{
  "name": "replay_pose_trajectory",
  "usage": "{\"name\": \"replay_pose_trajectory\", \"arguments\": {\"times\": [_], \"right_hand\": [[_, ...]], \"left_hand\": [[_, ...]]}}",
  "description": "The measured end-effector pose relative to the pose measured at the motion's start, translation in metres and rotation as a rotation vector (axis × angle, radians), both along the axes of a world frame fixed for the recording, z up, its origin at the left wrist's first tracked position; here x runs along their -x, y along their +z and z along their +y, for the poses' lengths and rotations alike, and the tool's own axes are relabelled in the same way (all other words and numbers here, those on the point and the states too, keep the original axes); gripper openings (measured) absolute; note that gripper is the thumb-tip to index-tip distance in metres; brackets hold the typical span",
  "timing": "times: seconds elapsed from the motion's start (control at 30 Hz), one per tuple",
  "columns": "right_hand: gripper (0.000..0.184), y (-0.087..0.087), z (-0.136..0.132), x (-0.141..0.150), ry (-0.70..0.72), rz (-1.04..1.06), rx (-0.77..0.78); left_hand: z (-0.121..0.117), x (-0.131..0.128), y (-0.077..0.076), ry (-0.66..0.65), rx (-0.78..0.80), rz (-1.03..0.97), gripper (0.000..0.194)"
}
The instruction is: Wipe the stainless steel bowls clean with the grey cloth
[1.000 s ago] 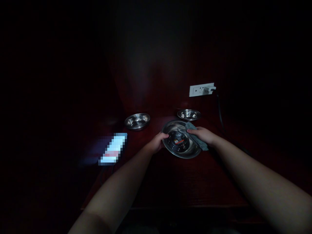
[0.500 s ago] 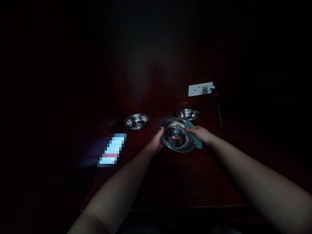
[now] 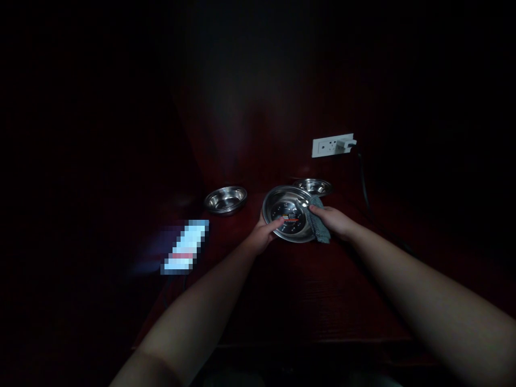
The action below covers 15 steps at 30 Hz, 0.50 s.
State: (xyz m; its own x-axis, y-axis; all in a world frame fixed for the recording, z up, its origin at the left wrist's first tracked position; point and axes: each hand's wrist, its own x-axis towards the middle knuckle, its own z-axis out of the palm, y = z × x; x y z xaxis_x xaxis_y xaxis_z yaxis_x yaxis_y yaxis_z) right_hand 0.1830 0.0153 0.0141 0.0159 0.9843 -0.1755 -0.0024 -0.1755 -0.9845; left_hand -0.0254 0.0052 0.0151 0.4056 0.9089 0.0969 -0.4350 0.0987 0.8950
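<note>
A: Hands status?
B: Left hand (image 3: 264,236) closed on the near rim of the metal bowl (image 3: 298,232), thumb over the inside, fingers mostly hidden. Right hand (image 3: 332,220) closed on the grey cloth (image 3: 320,230), thumb on top.
A: Bowl location?
B: Centre of frame, tilted, inside facing the camera. Can't tell if its base touches the worktop (image 3: 314,306). Label (image 3: 290,217) on the inner bottom.
A: Step in hand?
B: Looks like cloth work on the bowl's right side; cloth is over the rim there. Can't tell how much is done.
A: What would the next stroke call for?
B: My read: firm left grip, light cloth pressure, bowl turned for fresh rim. Slick metal could slip.
A: Around it?
B: Left bowl (image 3: 226,200) left of centre, far bowl (image 3: 314,186) just behind. Blurred bright screen (image 3: 186,247) lower left. Wall socket (image 3: 325,147) upper right, plug in.
</note>
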Motion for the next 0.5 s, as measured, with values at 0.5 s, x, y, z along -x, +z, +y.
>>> {"name": "replay_pose_trajectory", "arguments": {"times": [0.5], "right_hand": [[0.017, 0.003, -0.004, 0.0, 0.014, -0.017, 0.002]], "left_hand": [[0.013, 0.005, -0.007, -0.029, 0.059, 0.153, 0.053]]}}
